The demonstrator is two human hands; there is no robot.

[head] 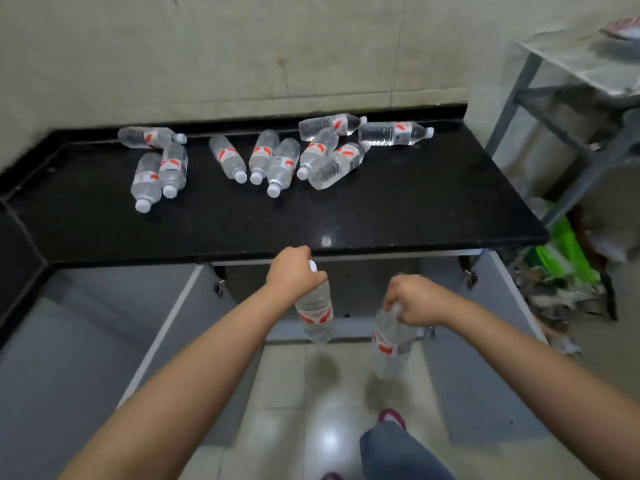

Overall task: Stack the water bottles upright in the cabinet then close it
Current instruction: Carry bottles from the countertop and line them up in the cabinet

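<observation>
Carrying two water bottles down toward the open cabinet appears to be the step in hand. Nearest, the right hand (417,299) is curled round the neck of the right bottle (391,344), which hangs cap up with its base toward the floor (329,438), its long axis near vertical and slightly tilted. Just beyond, the left hand (294,271) is closed about the neck of the left bottle (315,313), held likewise cap up and base down, with its long axis close to upright. Both grips are thus occupied, each by one bottle, in front of the cabinet opening (346,282), whose doors (166,323) are swung wide on either side. What stands inside cannot be made out.

The next move is judged to call for each bottle to be lowered onto the cabinet floor on its base and kept vertical at release.

Farther off, on the black table (415,209), about ten more bottles (277,161) are lying on their sides, caps pointing mostly toward the near edge, a few toward the right.
</observation>
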